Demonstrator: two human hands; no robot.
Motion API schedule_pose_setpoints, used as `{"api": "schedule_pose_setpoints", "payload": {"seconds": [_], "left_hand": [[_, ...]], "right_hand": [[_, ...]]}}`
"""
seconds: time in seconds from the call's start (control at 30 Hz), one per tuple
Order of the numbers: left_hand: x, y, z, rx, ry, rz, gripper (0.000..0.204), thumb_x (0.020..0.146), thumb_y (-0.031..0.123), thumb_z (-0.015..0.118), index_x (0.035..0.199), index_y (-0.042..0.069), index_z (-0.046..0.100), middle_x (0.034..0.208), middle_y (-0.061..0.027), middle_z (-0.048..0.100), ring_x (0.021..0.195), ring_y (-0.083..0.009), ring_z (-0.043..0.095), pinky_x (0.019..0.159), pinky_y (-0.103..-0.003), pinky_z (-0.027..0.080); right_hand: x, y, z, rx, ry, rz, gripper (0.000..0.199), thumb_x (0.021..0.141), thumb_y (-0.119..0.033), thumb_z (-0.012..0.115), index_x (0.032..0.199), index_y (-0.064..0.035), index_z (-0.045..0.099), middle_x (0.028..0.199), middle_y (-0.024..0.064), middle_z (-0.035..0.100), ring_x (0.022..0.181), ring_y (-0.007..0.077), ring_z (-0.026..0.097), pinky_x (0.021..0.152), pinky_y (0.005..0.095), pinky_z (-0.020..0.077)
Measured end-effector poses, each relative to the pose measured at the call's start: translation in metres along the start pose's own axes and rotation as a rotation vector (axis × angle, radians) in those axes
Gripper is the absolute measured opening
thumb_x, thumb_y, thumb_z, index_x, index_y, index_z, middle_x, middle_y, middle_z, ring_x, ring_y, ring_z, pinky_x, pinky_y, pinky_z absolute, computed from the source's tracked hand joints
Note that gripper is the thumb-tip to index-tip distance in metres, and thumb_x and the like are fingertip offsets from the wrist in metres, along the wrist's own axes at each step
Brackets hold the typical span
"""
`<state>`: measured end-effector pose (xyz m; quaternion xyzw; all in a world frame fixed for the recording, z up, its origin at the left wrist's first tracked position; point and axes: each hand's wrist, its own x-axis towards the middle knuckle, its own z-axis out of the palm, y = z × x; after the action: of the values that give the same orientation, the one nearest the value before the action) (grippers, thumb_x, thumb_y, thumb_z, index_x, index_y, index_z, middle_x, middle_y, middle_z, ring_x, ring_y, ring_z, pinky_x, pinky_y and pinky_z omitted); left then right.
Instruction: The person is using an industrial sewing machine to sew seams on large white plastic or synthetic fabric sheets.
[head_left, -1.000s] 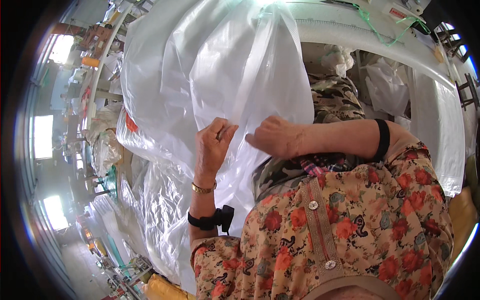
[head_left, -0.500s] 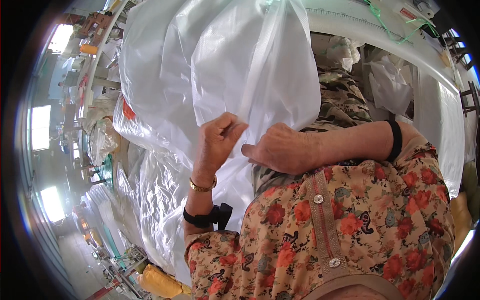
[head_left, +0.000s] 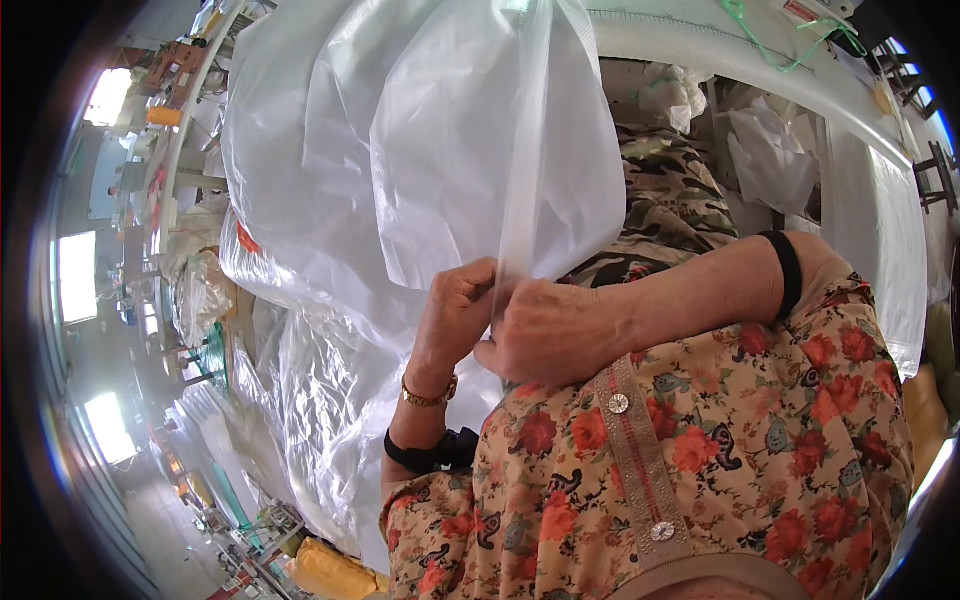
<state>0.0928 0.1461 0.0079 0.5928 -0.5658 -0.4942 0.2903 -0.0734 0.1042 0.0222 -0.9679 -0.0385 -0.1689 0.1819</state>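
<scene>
A large sheet of white translucent plastic (head_left: 470, 150) hangs from the table down over my lap. Its edge runs as a narrow folded strip toward my body. Both hands meet at the near end of that strip. My left hand (head_left: 462, 300), with a gold watch on the wrist, is closed, its fingertips at the strip's left side. Beside it my right hand (head_left: 550, 332) is a fist with the strip's end running into it. The fingertips of both hands are partly hidden behind the knuckles.
A white table edge (head_left: 700, 40) with a ruler scale and a green cord (head_left: 765, 50) lies ahead. Crumpled plastic (head_left: 325, 420) piles up on the left. White plastic scraps (head_left: 770, 155) hang below the table at right. Machines stand farther left.
Both hands have come closer to my body and nearer each other. The plastic's folded edge is drawn taut and straighter between the table and my hands.
</scene>
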Motion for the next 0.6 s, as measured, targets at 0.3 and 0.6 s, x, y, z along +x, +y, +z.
{"api": "schedule_pose_setpoints", "payload": {"seconds": [0.3,0.6], "left_hand": [[-0.004,-0.008,0.002,-0.184,0.012,0.004,0.017,0.094,0.013,0.057,0.090,-0.003,0.065,0.069,0.0052,0.054,0.068,-0.0031,0.043,0.059,-0.022,0.039],[-0.007,-0.005,0.001,-0.230,0.103,-0.018,0.017,0.094,0.016,0.062,0.084,0.003,0.061,0.070,0.0067,0.054,0.063,-0.0014,0.044,0.056,-0.018,0.036]], "right_hand": [[-0.001,-0.004,0.009,-0.089,-0.012,-0.094,0.015,0.072,-0.012,0.060,0.072,0.0028,0.059,0.062,0.0124,0.059,0.056,0.0231,0.063,0.047,0.0346,0.0495],[-0.007,0.002,-0.009,-0.005,-0.016,-0.115,0.018,0.079,-0.016,0.059,0.088,-0.0003,0.059,0.083,0.0098,0.063,0.066,0.0218,0.064,0.054,0.0318,0.0513]]}}
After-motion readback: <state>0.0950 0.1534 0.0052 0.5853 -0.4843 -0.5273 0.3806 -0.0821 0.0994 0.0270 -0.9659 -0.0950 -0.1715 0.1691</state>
